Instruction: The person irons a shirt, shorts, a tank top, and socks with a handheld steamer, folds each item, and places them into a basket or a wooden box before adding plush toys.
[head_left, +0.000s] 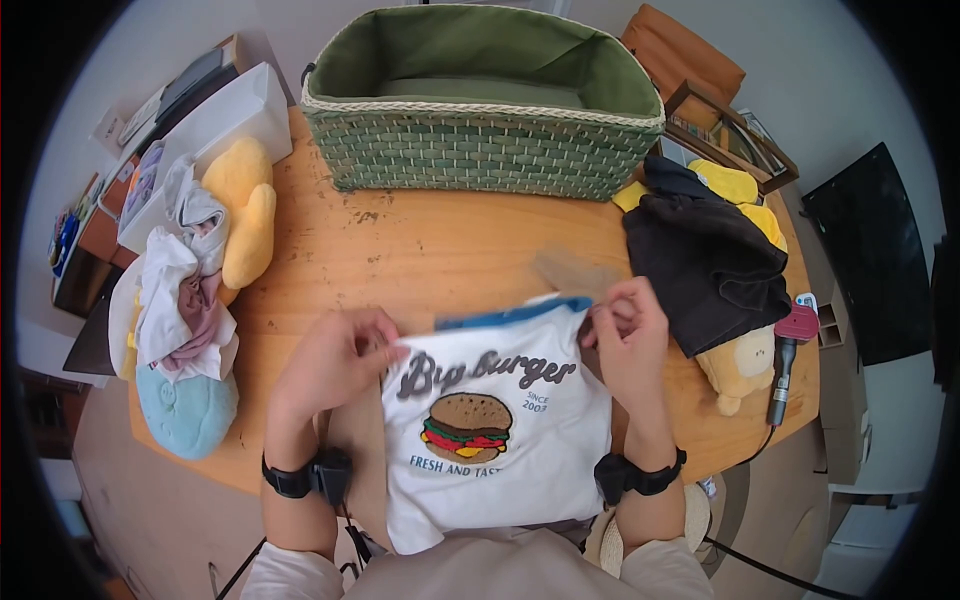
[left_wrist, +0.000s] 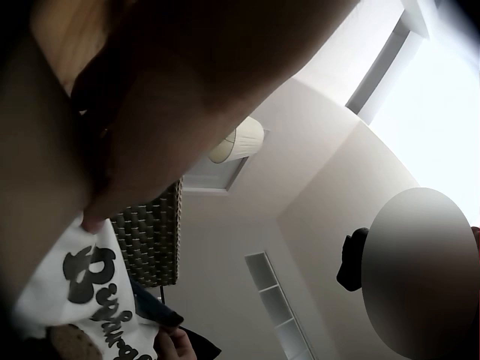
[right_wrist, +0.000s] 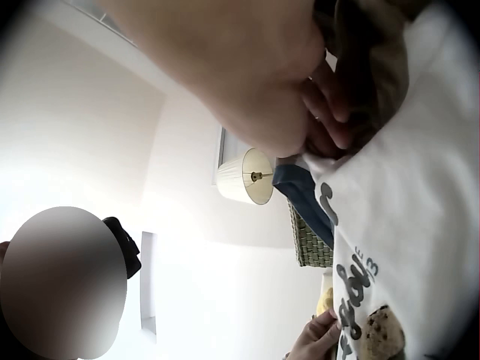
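Note:
A white T-shirt [head_left: 545,430] with a burger picture and "Big Burger" lettering hangs upright in front of the person's body, print facing the head camera. My left hand [head_left: 345,355] pinches its upper left corner between thumb and fingers. At the upper right corner, my right hand [head_left: 630,325] grips the cloth with curled fingers. Blue cloth [head_left: 520,312] shows along the top edge between the two hands. In the right wrist view the fingers [right_wrist: 330,112] bunch the fabric, with dark brown cloth beside them.
Behind stands a green woven basket [head_left: 480,150] with a cloth lining. Crumpled light clothes [head_left: 180,300], a yellow plush toy [head_left: 245,210] and a light-blue plush toy [head_left: 190,405] lie left. Dark clothes [head_left: 700,260], a tan plush toy [head_left: 738,370] and a black-handled tool [head_left: 783,385] lie right.

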